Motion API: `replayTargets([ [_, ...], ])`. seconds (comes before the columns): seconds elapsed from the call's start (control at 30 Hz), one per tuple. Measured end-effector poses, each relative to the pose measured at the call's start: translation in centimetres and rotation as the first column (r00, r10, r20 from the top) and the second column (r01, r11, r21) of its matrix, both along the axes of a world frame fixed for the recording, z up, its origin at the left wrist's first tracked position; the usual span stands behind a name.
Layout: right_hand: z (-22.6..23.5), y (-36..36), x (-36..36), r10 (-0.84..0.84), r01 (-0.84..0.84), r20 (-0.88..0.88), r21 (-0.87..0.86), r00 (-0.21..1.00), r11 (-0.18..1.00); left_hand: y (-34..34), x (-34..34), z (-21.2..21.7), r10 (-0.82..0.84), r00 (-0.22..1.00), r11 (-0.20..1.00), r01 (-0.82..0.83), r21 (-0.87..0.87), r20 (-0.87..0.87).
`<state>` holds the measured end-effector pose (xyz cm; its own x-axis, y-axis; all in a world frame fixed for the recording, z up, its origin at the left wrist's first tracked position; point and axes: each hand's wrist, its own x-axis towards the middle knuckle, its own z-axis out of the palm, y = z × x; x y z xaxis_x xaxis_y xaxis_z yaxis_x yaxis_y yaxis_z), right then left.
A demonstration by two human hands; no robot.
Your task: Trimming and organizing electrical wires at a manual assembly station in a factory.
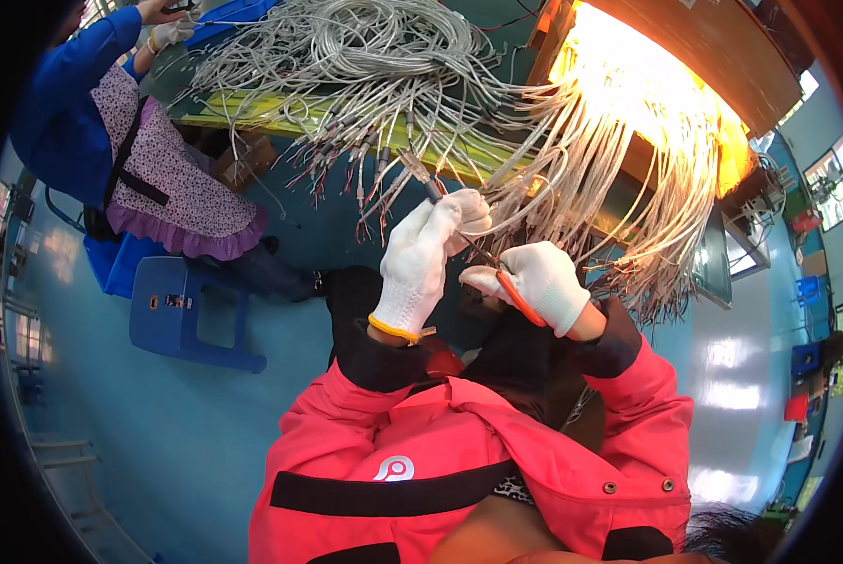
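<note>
Just below the bench (252, 111) edge, where grey cable bundles (534, 179) hang down, the left hand (421, 258) in a white glove has its grip closed around one cable end (419, 174), holding it upright. The right hand (543, 282), also gloved, is closed on orange-handled pliers (515, 293), whose tip meets the cable beside the left fingers.
</note>
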<state>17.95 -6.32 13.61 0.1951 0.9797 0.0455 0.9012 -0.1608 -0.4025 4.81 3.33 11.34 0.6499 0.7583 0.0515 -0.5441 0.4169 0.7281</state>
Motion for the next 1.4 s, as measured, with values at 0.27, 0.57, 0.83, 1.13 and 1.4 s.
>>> replayTargets([
  [0.27,-1.1,-0.8,0.8,-0.009,0.010,-0.075,0.023,0.997,1.000,0.0,0.6,-0.3,-0.146,0.978,0.986,0.156,-0.053,0.151],
  [0.57,1.0,-2.2,-0.7,0.226,0.157,-0.691,0.445,0.687,0.882,0.8,1.1,-2.1,-0.345,0.877,0.935,0.351,0.044,0.335],
  [0.83,0.7,0.2,-0.6,0.077,-0.082,0.026,0.306,0.997,0.949,-0.3,0.0,-3.0,0.458,0.776,0.664,0.026,0.747,-0.434],
  [1.13,5.0,-1.5,4.1,0.124,0.037,-0.844,0.167,0.522,0.985,0.5,-1.3,0.3,0.066,0.921,0.644,0.255,0.721,-0.384],
  [1.4,2.3,-2.0,5.1,0.027,0.186,-0.772,0.187,0.635,0.965,0.0,-2.6,-2.3,0.126,0.955,0.807,0.059,0.588,-0.268],
])
